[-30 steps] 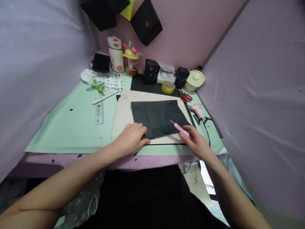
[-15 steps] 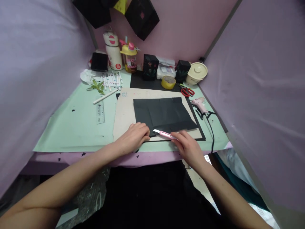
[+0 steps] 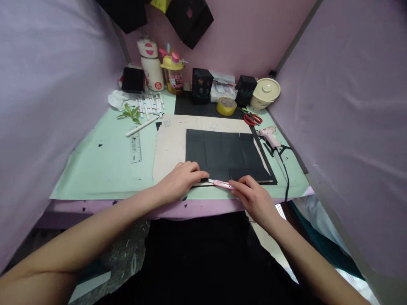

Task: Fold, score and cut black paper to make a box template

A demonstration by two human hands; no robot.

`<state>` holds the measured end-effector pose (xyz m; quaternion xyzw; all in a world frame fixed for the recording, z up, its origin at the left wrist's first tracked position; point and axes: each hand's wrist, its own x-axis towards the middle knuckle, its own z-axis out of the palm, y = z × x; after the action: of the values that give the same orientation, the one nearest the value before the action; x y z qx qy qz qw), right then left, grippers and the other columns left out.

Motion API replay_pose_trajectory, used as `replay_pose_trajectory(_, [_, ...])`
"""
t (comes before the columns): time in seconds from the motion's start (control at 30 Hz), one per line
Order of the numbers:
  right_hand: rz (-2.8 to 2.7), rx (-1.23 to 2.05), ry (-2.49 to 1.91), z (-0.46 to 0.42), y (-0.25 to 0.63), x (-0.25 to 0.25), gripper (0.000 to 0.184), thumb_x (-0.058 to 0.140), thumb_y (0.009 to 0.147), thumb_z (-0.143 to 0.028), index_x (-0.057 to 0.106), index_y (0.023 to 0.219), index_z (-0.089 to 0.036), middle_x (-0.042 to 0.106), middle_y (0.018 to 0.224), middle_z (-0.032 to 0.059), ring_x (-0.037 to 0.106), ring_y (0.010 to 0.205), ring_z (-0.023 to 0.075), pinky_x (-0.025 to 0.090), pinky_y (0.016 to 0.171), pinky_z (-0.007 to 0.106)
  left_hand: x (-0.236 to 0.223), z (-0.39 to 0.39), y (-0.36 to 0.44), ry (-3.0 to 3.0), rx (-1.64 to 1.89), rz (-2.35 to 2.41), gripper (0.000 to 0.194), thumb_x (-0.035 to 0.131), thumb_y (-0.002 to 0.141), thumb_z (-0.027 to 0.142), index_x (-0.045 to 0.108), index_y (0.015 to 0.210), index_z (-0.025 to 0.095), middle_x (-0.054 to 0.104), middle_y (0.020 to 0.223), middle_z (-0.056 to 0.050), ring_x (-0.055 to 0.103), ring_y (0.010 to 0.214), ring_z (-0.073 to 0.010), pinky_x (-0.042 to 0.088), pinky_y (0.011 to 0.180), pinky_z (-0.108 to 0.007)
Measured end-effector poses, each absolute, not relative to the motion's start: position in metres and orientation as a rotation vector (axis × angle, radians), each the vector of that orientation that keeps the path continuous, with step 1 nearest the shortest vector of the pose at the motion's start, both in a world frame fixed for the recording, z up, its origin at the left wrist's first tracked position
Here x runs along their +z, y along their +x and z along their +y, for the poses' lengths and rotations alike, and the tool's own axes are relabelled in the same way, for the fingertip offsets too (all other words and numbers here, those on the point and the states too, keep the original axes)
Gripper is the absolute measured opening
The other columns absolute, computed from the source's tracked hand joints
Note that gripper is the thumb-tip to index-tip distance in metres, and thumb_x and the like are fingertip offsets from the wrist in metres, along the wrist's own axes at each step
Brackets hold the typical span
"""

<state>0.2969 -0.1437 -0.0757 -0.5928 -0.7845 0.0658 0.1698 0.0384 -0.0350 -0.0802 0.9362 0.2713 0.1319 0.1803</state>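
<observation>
A creased sheet of black paper [image 3: 219,150] lies on the cream board [image 3: 168,148]. At its near left corner my left hand [image 3: 182,178] is closed, with curled fingers and thumb on the paper's edge. My right hand [image 3: 252,195] grips a pink utility knife [image 3: 221,184], blade out and pointing left. The blade is at the sheet's near edge, close to my left thumb. Whether the blade touches the paper is hard to tell. A flap of the sheet shows along the near right side.
A clear ruler [image 3: 135,148], a white stick [image 3: 142,127] and several markers [image 3: 149,106] lie left. Red scissors [image 3: 252,119], yellow tape [image 3: 226,106] and a corded pink glue gun [image 3: 269,137] sit right. Behind stand a white bottle [image 3: 152,72] and black boxes [image 3: 202,87].
The knife has swung from the sheet's right side to its near edge by my left thumb. The sheet has shifted to the right relative to my left hand, which stays at its near left corner.
</observation>
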Motion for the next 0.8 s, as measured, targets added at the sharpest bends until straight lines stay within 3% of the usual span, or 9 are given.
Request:
replay_pose_trajectory(0.23, [-2.239,0.220,-1.683,-0.152,0.294,-0.075,0.030,0.044,0.100,-0.027,0.064,0.122,-0.022,0.059,0.098,0.0078,0.060,0.081,0.0182,0.050,0.067,0.029,-0.083,-0.032,0.039,2.588,0.381,0.681,0.031,0.039,0.102,0.032,0.068,0.106,0.023,0.053,0.090,-0.005,0.046,0.082,-0.0189,0.034,0.070,-0.031])
replay_pose_trajectory(0.47, [-2.230,0.210,-1.688,-0.156,0.288,-0.075,0.030,0.043,0.100,-0.025,0.064,0.122,-0.020,0.059,0.097,0.0083,0.062,0.080,0.0180,0.052,0.069,0.030,-0.065,-0.031,0.043,2.194,0.240,0.884,0.038,0.043,0.097,0.052,0.053,0.080,0.020,0.053,0.082,-0.003,0.049,0.071,-0.0167,0.036,0.065,-0.031])
replay_pose_trajectory(0.63, [-2.230,0.264,-1.673,-0.159,0.285,-0.072,0.028,0.043,0.100,-0.025,0.063,0.120,-0.020,0.059,0.095,0.0078,0.061,0.077,0.0177,0.051,0.067,0.029,-0.066,-0.032,0.043,2.365,0.264,0.787,0.036,0.038,0.100,0.045,0.059,0.083,0.020,0.052,0.083,-0.005,0.048,0.072,-0.0171,0.036,0.065,-0.032])
replay_pose_trajectory(0.8, [-2.222,0.291,-1.683,-0.160,0.272,-0.069,0.029,0.043,0.100,-0.024,0.063,0.119,-0.020,0.058,0.093,0.0078,0.059,0.075,0.0175,0.051,0.066,0.030,-0.071,-0.030,0.039,2.516,0.290,0.667,0.037,0.035,0.101,0.037,0.069,0.099,0.022,0.053,0.089,-0.007,0.049,0.078,-0.0182,0.039,0.069,-0.032])
